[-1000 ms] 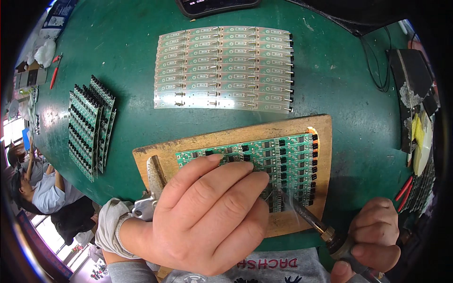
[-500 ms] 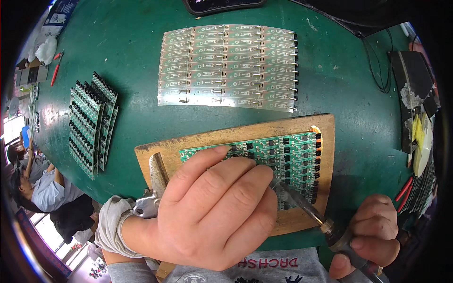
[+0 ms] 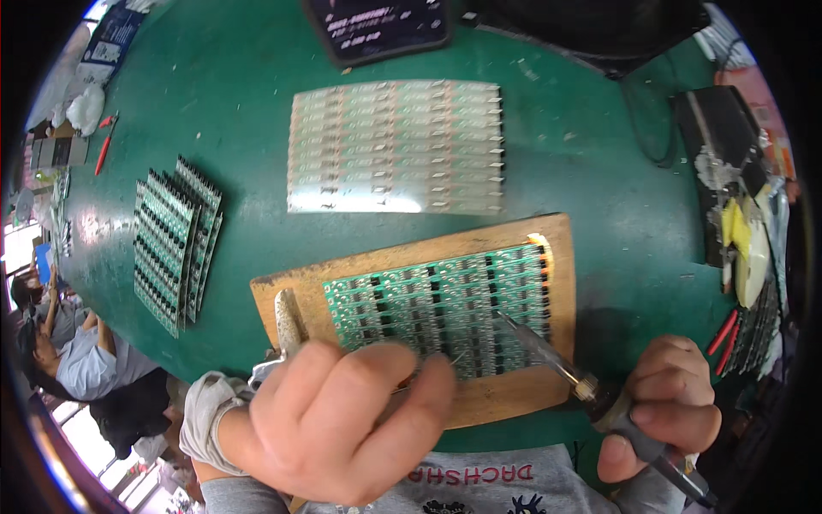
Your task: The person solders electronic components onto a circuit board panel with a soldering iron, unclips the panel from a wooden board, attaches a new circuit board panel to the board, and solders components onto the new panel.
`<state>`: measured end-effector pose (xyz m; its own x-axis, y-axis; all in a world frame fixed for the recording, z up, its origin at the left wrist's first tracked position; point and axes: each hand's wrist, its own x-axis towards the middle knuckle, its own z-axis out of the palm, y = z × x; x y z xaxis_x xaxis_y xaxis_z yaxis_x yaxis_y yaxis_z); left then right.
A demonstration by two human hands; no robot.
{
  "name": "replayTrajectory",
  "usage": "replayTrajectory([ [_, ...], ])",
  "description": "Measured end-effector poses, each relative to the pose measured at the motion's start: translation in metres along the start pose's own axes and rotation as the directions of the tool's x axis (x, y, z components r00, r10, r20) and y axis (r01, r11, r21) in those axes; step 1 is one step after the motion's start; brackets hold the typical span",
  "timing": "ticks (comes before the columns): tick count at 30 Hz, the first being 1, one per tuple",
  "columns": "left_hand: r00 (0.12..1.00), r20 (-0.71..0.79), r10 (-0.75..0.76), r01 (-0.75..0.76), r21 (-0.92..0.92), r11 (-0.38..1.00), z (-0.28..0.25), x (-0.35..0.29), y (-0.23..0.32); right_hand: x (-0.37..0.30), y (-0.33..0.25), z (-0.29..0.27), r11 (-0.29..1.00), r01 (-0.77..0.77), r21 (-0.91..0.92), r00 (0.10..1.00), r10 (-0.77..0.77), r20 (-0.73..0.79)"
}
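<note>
Place: electronics assembly workshop | green worktable [image 3: 248, 111] | soldering iron [image 3: 550, 355] is in the right hand [image 3: 670, 403] | circuit-board panel [image 3: 458, 300] lies on a wooden board [image 3: 505, 392] | stacked populated boards [image 3: 163, 250] | people [image 3: 88, 364] show beyond the table's left edge

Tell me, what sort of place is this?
Probably an electronics assembly workshop: there's a soldering iron, a green circuit panel on a wooden board, and more panels at left.

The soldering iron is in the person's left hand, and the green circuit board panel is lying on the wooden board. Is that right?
Not quite: the head view shows the soldering iron in the person's right hand, not the left hand. The green circuit board panel is lying on the wooden board.
</note>
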<state>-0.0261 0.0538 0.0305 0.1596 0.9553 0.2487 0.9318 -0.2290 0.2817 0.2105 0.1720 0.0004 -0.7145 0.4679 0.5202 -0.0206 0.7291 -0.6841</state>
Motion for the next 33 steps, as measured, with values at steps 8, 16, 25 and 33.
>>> replayTrajectory([
  [8, 0.981, 0.138, -0.138, 0.177, -0.329, 0.927, -0.010, -0.008, -0.001, 0.000, 0.023, -0.044, 0.931, -0.041, -0.361, 0.829, -0.170, -0.532],
  [16, 0.984, 0.062, -0.169, 0.180, -0.305, 0.935, 0.001, -0.012, -0.008, 0.015, 0.055, -0.090, 0.731, -0.347, -0.588, 0.773, -0.132, -0.620],
  [25, 0.996, -0.050, -0.072, 0.048, -0.367, 0.929, 0.005, -0.012, -0.009, 0.012, 0.020, -0.057, 0.839, -0.283, -0.464, 0.693, -0.155, -0.704],
  [33, 0.996, -0.070, -0.054, 0.020, -0.423, 0.906, 0.021, -0.012, -0.011, 0.004, -0.007, -0.002, 0.995, 0.086, 0.057, 0.993, -0.081, -0.088],
])
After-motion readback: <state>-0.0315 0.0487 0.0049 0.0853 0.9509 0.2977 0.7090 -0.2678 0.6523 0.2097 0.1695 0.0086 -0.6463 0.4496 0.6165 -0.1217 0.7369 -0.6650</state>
